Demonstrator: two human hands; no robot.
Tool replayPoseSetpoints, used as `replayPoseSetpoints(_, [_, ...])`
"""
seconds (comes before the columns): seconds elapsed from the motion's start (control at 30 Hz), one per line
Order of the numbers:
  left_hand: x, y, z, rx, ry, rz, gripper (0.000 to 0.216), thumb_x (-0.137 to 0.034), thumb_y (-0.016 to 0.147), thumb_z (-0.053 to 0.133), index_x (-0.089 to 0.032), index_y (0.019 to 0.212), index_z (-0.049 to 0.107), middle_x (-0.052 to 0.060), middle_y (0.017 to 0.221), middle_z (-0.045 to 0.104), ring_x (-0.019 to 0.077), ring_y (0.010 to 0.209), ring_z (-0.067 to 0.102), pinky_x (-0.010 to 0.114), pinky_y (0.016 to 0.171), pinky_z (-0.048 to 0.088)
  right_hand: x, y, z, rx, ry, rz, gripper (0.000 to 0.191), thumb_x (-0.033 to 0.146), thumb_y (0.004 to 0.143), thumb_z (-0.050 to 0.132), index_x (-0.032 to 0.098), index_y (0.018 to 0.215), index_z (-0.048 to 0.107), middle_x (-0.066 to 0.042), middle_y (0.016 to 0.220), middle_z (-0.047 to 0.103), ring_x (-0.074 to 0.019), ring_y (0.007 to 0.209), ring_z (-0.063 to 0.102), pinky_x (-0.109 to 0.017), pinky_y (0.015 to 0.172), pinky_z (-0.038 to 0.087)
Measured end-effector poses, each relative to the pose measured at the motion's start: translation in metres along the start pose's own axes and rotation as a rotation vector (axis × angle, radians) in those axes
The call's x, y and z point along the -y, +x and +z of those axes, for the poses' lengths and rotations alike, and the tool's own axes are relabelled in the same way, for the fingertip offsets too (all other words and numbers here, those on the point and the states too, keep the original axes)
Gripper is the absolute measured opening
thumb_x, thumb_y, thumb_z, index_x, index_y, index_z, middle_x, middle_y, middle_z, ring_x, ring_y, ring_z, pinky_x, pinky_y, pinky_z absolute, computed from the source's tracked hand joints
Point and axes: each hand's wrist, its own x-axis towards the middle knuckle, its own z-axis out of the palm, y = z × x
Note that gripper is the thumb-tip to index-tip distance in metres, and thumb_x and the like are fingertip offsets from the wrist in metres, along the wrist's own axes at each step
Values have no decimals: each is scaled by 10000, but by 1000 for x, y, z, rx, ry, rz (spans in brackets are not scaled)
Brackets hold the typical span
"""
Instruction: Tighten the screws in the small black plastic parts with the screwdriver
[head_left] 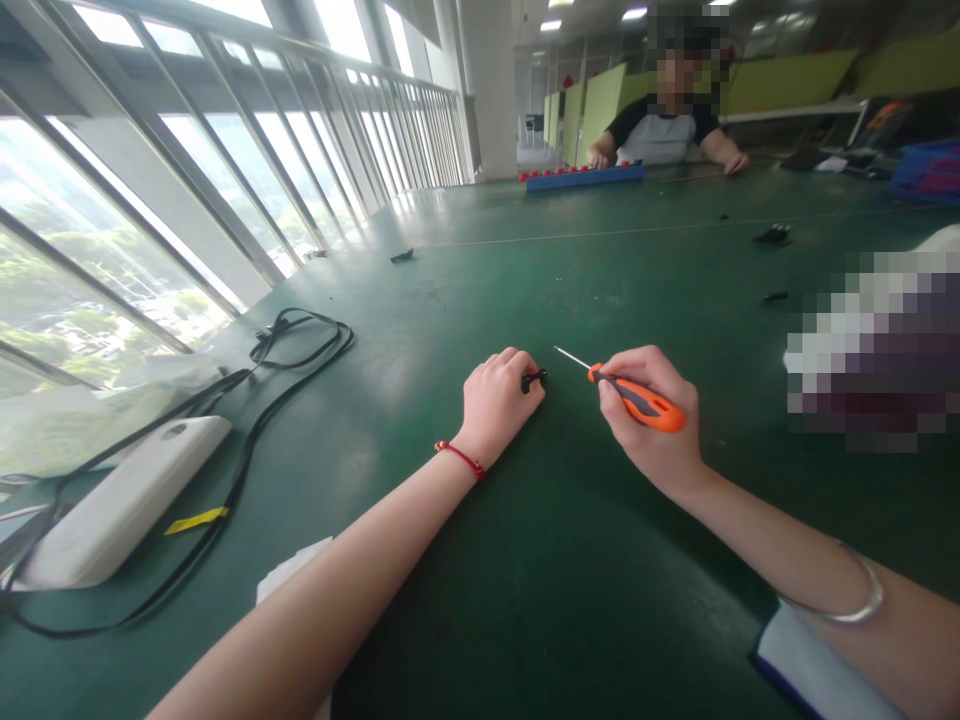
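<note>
My left hand [498, 398] rests at the middle of the green table [420, 330], its fingers closed around a small black part [534, 379]. Only one end of that part shows past the thumb and forefinger, so its kind is hard to tell. To the right, my right hand [660, 425] grips an orange and grey screwdriver [646, 402] by its handle. The thin metal shaft points left and away from me, toward the black part. A gap separates the screwdriver's tip from my left hand.
At left lie a white power strip [127, 500], a black cable [262, 430] and a yellow tag [196, 521]. Small black pieces [774, 234] are scattered farther back. Across the table sits a person [660, 130] behind a blue rack [585, 178] with red pieces. A metal railing [247, 130] runs along the left.
</note>
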Motion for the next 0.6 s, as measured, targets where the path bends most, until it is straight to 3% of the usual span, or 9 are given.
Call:
replayPoseSetpoints(0.1, [0, 0, 0, 53, 15, -5, 72, -197, 787, 559, -213, 819, 621, 8, 902, 685, 184, 833, 629, 283, 660, 439, 8, -5, 0, 32, 12, -69, 102, 137, 764, 604, 207, 737, 536, 37, 608, 592, -106, 505, 540, -243, 534, 430])
replayPoseSetpoints(0.27, [-2, 0, -1, 78, 53, 36, 77, -179, 793, 539, -208, 822, 605, 16, 900, 676, 186, 857, 620, 282, 693, 442, 10, -6, 1, 77, -12, -135, 80, 141, 764, 600, 204, 767, 550, 28, 631, 621, -113, 517, 559, -252, 547, 445])
replayPoseSetpoints(0.6, [-1, 0, 1, 79, 91, 78, 75, -171, 799, 516, -202, 818, 582, 29, 896, 653, 183, 846, 596, 275, 682, 425, 7, -5, 4, 176, -36, -35, 36, 187, 770, 584, 205, 790, 561, -5, 691, 647, -140, 565, 585, -277, 577, 470])
